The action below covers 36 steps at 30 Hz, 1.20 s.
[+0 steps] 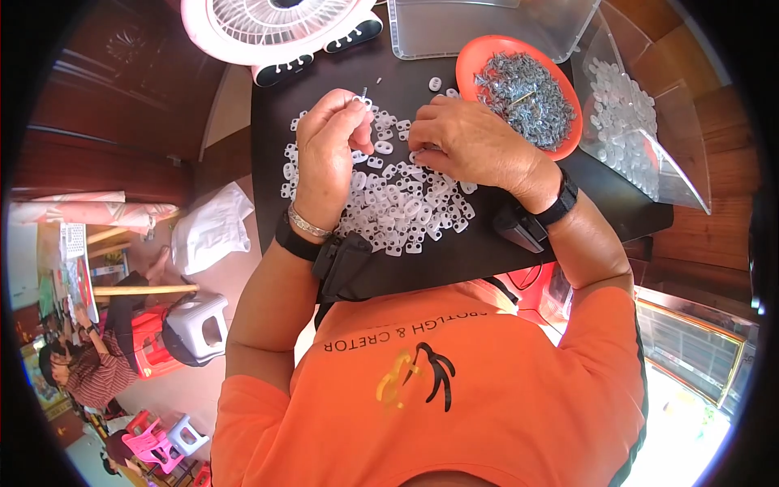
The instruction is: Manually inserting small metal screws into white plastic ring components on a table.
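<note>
My left hand is raised over the table with thumb and forefinger pinched on a small white plastic clip. A thin grey screw stands up out of the clip. To its right, my right hand is palm down at table height, fingers curled together. At its fingertips is another white clip, partly covered by the fingers. Below and between both hands spreads a loose pile of white two-hole clips.
An orange-red plate heaped with grey screws is beside my right hand. Further right, a clear bin holds white pieces. At the back are a pink-white fan and a clear box. Another person sits far left.
</note>
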Tool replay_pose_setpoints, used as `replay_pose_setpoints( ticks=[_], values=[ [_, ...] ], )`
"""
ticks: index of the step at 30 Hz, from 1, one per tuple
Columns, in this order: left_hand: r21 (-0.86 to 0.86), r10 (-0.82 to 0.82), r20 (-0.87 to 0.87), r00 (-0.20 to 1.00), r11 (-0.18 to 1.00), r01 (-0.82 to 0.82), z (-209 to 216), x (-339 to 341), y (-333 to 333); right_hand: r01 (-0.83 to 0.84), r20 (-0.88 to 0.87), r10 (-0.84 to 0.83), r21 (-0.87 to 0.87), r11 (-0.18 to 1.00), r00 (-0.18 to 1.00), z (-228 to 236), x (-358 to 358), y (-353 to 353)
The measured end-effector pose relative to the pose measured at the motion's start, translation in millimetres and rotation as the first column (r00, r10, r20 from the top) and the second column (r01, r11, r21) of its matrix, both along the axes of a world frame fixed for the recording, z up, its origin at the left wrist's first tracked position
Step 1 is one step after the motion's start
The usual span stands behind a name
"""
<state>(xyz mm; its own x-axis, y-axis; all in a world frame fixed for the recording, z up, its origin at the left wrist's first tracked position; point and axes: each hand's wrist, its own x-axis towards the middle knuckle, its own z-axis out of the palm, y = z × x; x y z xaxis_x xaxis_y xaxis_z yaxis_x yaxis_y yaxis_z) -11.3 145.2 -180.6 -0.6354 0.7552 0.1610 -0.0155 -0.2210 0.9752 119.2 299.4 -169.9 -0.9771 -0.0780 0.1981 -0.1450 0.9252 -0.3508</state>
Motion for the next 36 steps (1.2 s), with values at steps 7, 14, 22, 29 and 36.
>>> replay_pose_setpoints(
  ticks=[7,14,22,29,36],
  values=[
    [0.001,-0.005,0.020,1.000,1.000,0.005,0.6,0.0,-1.1,-0.013,-0.018,0.013,0.016,1.000,1.000,-0.7,-0.1,-1.7],
    [0.023,-0.006,0.038,0.999,1.000,0.005,-0.5,0.4,-0.6,-0.037,-0.131,0.028,-0.064,0.997,0.991,-0.1,-4.0,-6.6],
    [0.029,-0.008,0.028,1.000,1.000,0.007,-0.8,-0.4,1.2,-0.118,-0.265,0.150,0.134,0.984,0.953,-19.1,-16.1,-20.8],
    [0.010,-0.003,0.053,0.999,1.000,0.002,-3.8,0.8,1.2,-0.106,-0.145,0.129,0.159,0.982,0.981,-9.0,-11.6,-18.1],
    [0.004,-0.014,0.019,1.000,1.000,0.014,-1.8,5.4,2.7,-0.053,-0.157,0.078,0.157,0.986,0.985,-10.3,-11.3,-12.0]
  ],
)
